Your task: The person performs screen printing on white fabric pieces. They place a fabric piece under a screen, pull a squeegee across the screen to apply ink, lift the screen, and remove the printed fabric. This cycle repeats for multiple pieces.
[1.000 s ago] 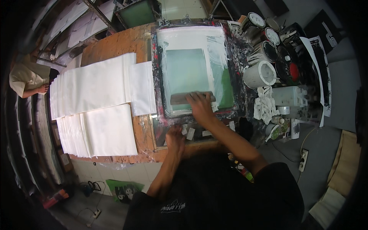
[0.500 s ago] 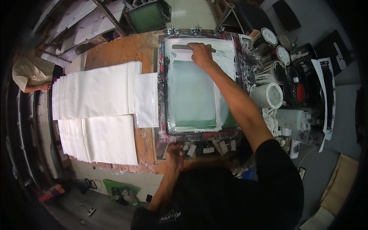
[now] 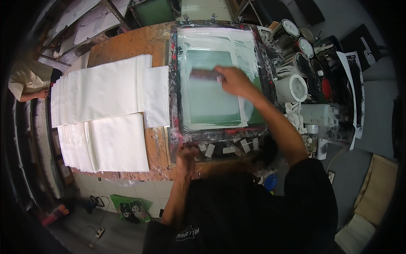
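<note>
A screen-printing frame (image 3: pixel 173 97) with a green mesh (image 3: pixel 211 95) lies on the wooden table, white ink smeared across its far end and down its sides. Over the middle of the mesh my right hand (image 3: pixel 237 82) grips a dark squeegee (image 3: pixel 204 75) by its right part. Motion blurs the squeegee, and I cannot tell whether its blade touches the mesh. At the frame's near left corner, my left hand (image 3: pixel 187 155) has its fingers curled on the edge, the tips partly hidden.
White sheets in two overlapping stacks (image 3: pixel 105 91) cover the table's left side, beside a translucent sheet (image 3: pixel 156 97). Ink-stained cans (image 3: pixel 297 63) and a white bucket (image 3: pixel 292 88) crowd the right. Hinge clamps (image 3: pixel 212 18) line the far edge. Another person (image 3: pixel 31 80) stands at far left.
My right hand has brought the squeegee from the far end of the mesh nearer, to its middle. The left hand stays by the near left corner. The whole view has shifted slightly.
</note>
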`<move>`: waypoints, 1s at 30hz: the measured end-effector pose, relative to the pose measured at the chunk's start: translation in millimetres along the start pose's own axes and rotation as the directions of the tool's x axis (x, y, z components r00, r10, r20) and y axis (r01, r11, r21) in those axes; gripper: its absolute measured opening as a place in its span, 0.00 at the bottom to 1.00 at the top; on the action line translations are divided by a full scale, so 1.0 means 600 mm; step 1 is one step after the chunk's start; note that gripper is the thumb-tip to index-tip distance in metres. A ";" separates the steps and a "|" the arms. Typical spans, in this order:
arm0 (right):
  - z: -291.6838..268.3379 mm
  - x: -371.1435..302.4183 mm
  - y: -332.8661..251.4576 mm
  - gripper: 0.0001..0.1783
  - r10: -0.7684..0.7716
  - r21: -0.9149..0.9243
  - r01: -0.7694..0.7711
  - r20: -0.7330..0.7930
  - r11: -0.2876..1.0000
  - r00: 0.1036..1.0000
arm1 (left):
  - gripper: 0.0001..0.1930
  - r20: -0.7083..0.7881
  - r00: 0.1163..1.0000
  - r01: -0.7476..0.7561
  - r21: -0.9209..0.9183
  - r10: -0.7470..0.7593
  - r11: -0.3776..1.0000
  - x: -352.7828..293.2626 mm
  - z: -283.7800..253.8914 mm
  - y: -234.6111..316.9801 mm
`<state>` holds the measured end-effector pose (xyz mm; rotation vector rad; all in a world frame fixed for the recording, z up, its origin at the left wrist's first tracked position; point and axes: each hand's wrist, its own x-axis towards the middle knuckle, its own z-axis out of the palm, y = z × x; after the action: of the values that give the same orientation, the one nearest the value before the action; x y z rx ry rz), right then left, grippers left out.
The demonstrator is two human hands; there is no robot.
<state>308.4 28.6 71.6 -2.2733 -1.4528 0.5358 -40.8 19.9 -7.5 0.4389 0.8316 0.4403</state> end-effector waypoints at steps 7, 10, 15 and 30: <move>-0.010 -0.249 -0.186 0.19 -0.196 -0.237 0.143 -0.214 0.961 0.957 | 0.14 0.077 0.993 -0.085 -0.071 0.090 0.994 -0.026 0.083 0.075; -0.035 -0.233 -0.204 0.16 -0.288 -0.300 0.176 -0.386 0.937 0.876 | 0.14 0.153 0.976 -0.141 -0.088 0.153 0.986 -0.032 0.103 0.109; -0.164 -0.155 -0.220 0.16 -0.438 -0.439 0.221 -0.489 0.871 0.754 | 0.10 0.390 0.831 -0.418 -0.033 0.396 0.908 0.000 0.200 0.202; -0.495 0.046 -0.296 0.35 -0.100 -0.250 0.068 -0.117 0.966 0.988 | 0.10 0.596 0.402 -0.370 0.800 0.695 -0.472 0.261 0.063 0.252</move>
<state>334.9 87.7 412.6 -2.3671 -1.6187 0.1868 51.6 220.2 1.2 2.5383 0.9665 0.9466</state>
